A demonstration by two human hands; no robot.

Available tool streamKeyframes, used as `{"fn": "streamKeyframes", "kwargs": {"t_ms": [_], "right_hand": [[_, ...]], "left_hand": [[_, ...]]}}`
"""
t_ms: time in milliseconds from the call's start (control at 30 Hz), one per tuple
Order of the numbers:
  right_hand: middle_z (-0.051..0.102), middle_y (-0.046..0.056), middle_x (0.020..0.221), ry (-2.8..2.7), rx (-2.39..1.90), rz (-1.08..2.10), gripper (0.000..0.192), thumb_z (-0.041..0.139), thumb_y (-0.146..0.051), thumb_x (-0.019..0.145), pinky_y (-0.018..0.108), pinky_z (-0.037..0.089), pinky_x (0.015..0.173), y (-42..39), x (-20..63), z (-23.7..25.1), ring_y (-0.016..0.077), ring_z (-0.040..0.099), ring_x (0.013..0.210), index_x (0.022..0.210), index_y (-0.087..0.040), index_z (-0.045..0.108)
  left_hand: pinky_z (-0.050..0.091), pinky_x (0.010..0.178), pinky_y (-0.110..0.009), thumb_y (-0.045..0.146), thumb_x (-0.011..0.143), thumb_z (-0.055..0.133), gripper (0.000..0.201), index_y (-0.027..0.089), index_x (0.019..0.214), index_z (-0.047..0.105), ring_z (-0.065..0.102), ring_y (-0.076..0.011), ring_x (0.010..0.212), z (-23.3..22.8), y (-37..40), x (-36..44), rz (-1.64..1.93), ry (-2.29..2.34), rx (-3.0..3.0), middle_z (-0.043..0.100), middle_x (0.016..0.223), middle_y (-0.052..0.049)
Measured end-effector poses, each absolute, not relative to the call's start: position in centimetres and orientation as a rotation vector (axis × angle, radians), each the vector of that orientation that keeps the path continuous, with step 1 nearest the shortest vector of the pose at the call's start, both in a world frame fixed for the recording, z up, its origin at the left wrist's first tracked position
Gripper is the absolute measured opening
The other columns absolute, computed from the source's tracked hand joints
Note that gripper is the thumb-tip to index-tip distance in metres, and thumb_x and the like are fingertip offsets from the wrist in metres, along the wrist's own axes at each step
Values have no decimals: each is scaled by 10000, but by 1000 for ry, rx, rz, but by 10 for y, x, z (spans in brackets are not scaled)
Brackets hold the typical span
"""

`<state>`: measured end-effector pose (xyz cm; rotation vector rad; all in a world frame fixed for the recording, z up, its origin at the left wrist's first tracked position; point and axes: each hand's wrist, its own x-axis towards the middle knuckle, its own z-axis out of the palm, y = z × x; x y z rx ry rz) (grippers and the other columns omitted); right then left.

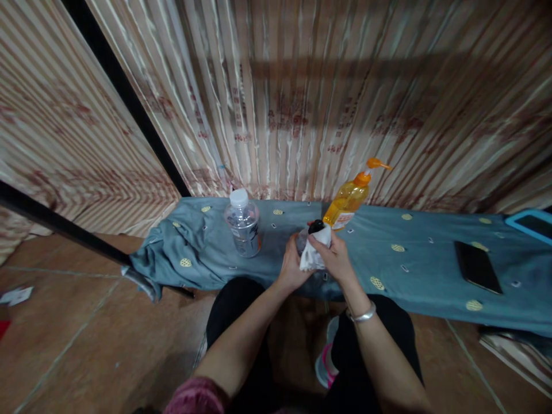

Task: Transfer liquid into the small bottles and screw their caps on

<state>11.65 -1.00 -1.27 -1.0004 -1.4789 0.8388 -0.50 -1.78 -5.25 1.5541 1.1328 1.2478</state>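
Left hand (292, 269) gripping small bottle (303, 238), black cap on. Right hand (334, 256) pressing white cloth (314, 251) against bottle, closed around it. Wiping appearing underway, not finished. Water bottle (242, 224) standing left of hands, soap dispenser (349, 198) just behind; both untouched.

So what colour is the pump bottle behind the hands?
The pump bottle is orange-yellow with an orange pump top, seen in the head view.

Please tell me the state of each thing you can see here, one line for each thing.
Water bottle: upright, white cap on, nearly empty.
Pump bottle: upright, orange liquid inside.
Small bottle: black cap on, held by left hand.
White cloth: crumpled, pressed against the small bottle by right hand.
Phone: flat, screen dark.
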Motion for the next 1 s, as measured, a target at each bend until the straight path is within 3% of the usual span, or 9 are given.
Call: {"fn": "streamKeyframes", "kwargs": {"t_ms": [200, 300, 433, 533, 667, 767, 1000], "right_hand": [[576, 69, 904, -1202, -940, 1104, 482, 687, -565, 769, 229, 461, 666, -2, 126, -43, 192, 565, 808, 906, -128, 538], [569, 71, 878, -1260, -973, 1034, 484, 641, -566, 812, 258, 475, 686, -10, 121, -43, 199, 565, 797, 984, -122, 552], [553, 84, 1052, -1448, -977, 804, 460, 640, -480, 845, 280, 451, 837, -15, 116, -25, 203, 545, 931, 1121, -127, 534], [577, 70, 982, -1483, -1058, 726, 480, 666, -503, 811, 262, 454, 749, -6, 115, -10, 193, 561, 843, 1095, -127, 576], [581, 60, 795, -1403, -1159, 770, 509, 688, -571, 715, 241, 415, 570, 7, 120, 2, 183, 545, 675, 913, -106, 634], [582, 66, 783, -1323, -1146, 855, 498, 707, -548, 667, 239, 420, 575, 6, 125, 3, 175, 538, 660, 856, -93, 637], [585, 68, 884, -1200, -1096, 776, 517, 745, -462, 661, 245, 451, 656, -6, 123, -19, 181, 552, 746, 992, -101, 579]], "left_hand": [[457, 967, -417, 285, 605, 778, 733, 178, 1201, 364, 586, -269, 1097, -41, -17, -5, 1243, 1171, 1609, 584, 1160, -109], [471, 945, -409, 254, 628, 743, 739, 188, 1236, 329, 597, -255, 1073, -41, -17, -5, 1219, 1225, 1599, 578, 1182, -102], [478, 949, -425, 211, 624, 722, 809, 190, 1302, 282, 587, -261, 1089, -45, -21, -1, 1209, 1200, 1597, 546, 1236, -111], [423, 1035, -469, 181, 592, 743, 934, 181, 1372, 229, 498, -306, 1221, -50, -29, 9, 1243, 1156, 1587, 464, 1342, -147], [251, 1157, -510, 151, 638, 688, 1023, 158, 1457, 74, 238, -341, 1410, -57, -42, 25, 1266, 1128, 1688, 215, 1518, -184], [153, 1188, -513, 143, 692, 622, 1016, 160, 1474, -26, 83, -316, 1457, -62, -50, 32, 1240, 1088, 1807, 67, 1568, -166], [149, 1194, -504, 184, 717, 618, 996, 133, 1473, -29, 89, -311, 1457, -70, -50, 42, 1261, 1155, 1791, 80, 1560, -190]]}}
